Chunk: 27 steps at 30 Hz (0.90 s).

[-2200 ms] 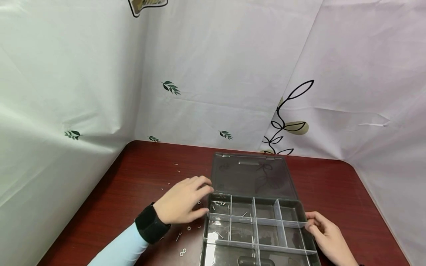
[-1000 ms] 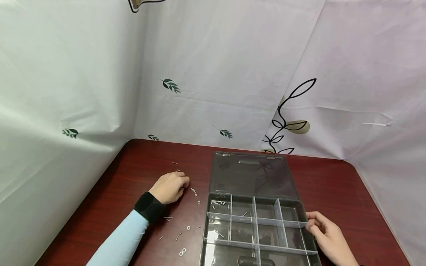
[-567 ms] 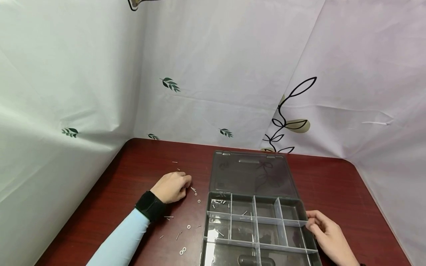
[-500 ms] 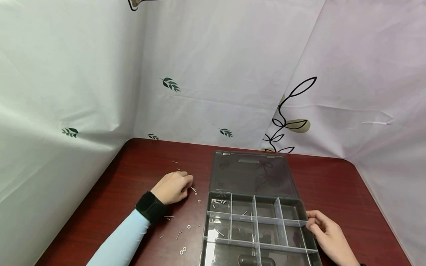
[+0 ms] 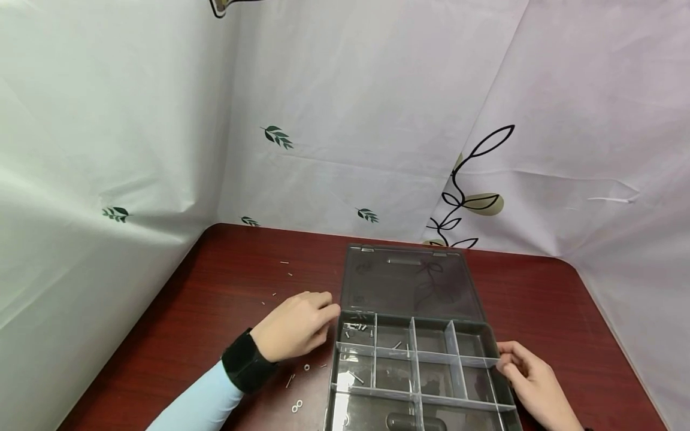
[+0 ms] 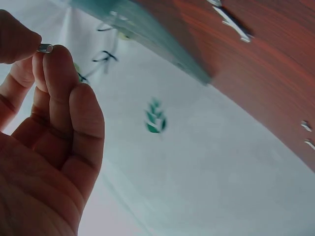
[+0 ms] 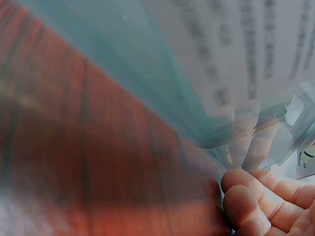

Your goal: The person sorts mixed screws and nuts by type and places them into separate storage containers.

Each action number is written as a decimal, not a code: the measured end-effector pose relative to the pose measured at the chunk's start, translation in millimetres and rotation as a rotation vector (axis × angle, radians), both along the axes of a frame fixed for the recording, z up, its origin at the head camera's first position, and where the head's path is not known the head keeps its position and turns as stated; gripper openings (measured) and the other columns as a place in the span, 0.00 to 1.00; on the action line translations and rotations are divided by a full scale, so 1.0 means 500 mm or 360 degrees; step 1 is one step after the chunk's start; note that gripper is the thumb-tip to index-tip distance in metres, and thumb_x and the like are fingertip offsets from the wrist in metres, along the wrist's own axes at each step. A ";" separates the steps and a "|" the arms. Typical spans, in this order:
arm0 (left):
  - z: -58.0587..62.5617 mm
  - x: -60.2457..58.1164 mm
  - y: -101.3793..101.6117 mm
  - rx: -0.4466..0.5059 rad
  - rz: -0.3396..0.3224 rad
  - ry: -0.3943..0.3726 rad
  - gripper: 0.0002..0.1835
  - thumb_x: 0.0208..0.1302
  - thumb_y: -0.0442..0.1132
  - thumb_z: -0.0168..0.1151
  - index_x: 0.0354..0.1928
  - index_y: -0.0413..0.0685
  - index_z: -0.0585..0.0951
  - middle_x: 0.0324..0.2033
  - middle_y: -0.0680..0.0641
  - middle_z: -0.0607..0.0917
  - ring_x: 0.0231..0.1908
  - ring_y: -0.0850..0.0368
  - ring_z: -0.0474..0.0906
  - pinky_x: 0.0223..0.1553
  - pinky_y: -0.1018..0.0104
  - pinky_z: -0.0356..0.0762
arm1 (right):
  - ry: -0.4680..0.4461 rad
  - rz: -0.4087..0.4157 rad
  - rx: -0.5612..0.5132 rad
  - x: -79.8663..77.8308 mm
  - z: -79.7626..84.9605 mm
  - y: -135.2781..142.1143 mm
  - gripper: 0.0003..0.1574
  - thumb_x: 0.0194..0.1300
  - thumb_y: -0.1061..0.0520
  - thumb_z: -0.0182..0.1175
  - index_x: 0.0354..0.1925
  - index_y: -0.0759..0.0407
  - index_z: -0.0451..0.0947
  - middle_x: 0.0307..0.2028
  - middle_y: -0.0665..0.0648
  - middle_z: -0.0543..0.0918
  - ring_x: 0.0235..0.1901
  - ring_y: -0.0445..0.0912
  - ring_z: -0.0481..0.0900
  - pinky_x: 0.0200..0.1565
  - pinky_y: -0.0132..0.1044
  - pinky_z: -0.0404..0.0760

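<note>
My left hand (image 5: 293, 326) is just left of the compartment box (image 5: 420, 397), at its far left corner. In the left wrist view, its thumb and fingertips pinch a short silver cylindrical metal piece (image 6: 45, 48); the exact kind is too small to tell. My right hand (image 5: 530, 383) rests with loosely bent fingers against the outside of the box's right wall. The box is dark and see-through, with its lid (image 5: 409, 281) folded back flat on the table. Several small screws (image 5: 361, 327) lie in its far left compartments, and one lies in the compartment nearer me.
On the red-brown table (image 5: 232, 275), left of the box, lie several loose screws (image 5: 290, 381) and nuts (image 5: 297, 406). More tiny pieces (image 5: 284, 262) are scattered farther back. A white patterned curtain (image 5: 345, 120) stands behind the table and along both sides.
My left hand went from the box out to the loose pieces on the table, and has come back right toward the box pinching a small metal piece. The right hand has stayed put.
</note>
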<state>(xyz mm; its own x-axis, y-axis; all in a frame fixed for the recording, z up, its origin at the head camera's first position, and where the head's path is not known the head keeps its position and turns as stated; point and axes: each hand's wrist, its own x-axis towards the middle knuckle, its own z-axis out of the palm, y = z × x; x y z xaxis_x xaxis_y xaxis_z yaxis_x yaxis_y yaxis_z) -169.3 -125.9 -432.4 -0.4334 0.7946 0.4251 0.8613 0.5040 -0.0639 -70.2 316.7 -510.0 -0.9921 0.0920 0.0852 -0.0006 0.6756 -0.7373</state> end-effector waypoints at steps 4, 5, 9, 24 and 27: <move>0.008 0.026 0.018 -0.0016 -0.0066 0.0009 0.07 0.53 0.35 0.58 0.33 0.54 0.74 0.27 0.58 0.65 0.26 0.63 0.58 0.32 0.69 0.65 | -0.0009 0.0000 0.0002 -0.001 0.000 0.000 0.16 0.69 0.63 0.50 0.52 0.64 0.78 0.29 0.46 0.79 0.26 0.37 0.73 0.31 0.32 0.69; 0.009 0.032 0.022 -0.0022 -0.0082 0.0011 0.07 0.53 0.35 0.58 0.34 0.54 0.75 0.28 0.58 0.65 0.27 0.63 0.58 0.32 0.69 0.65 | -0.0008 0.0003 0.0004 -0.001 0.000 0.000 0.16 0.69 0.63 0.50 0.52 0.64 0.78 0.29 0.46 0.79 0.26 0.37 0.73 0.31 0.32 0.69; 0.010 0.053 0.036 -0.0047 -0.0141 0.0033 0.08 0.52 0.35 0.58 0.36 0.54 0.75 0.28 0.58 0.65 0.28 0.62 0.58 0.32 0.70 0.61 | -0.0021 0.0007 0.0002 -0.001 0.001 0.001 0.16 0.69 0.63 0.49 0.52 0.65 0.77 0.29 0.46 0.79 0.26 0.37 0.72 0.31 0.32 0.69; -0.002 0.078 0.055 -0.0140 -0.0214 -0.0054 0.25 0.62 0.59 0.59 0.55 0.55 0.77 0.50 0.56 0.74 0.40 0.62 0.71 0.44 0.69 0.70 | 0.0012 0.0019 0.0007 0.001 -0.001 0.002 0.16 0.69 0.64 0.50 0.52 0.65 0.78 0.29 0.45 0.79 0.27 0.36 0.73 0.31 0.32 0.70; 0.000 0.067 0.047 -0.0120 -0.0158 -0.0053 0.25 0.61 0.58 0.60 0.56 0.55 0.77 0.50 0.56 0.74 0.39 0.62 0.71 0.42 0.68 0.70 | 0.0019 0.0025 0.0009 0.002 -0.001 0.002 0.16 0.69 0.64 0.50 0.51 0.65 0.78 0.29 0.45 0.80 0.27 0.36 0.74 0.32 0.32 0.71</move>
